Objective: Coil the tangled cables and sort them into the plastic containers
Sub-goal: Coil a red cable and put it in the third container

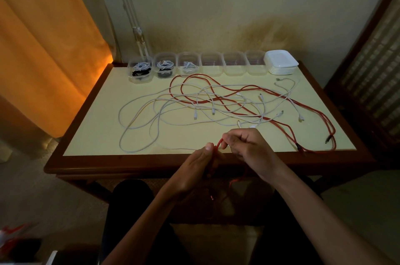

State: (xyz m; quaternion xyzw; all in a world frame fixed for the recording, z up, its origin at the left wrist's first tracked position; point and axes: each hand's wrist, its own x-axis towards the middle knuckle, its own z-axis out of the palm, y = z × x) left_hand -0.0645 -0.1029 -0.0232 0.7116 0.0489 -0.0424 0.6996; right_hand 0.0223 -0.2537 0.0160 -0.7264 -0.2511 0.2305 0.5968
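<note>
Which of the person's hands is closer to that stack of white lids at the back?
Right. The right hand is at the table's near edge, below and left of the stack of white lids; the left hand is further left and nearer the person.

Both forearms reach forward, wrists close together. The left hand (200, 164) and right hand (244, 145) have curled, pinching fingers, nearly touching.
</note>
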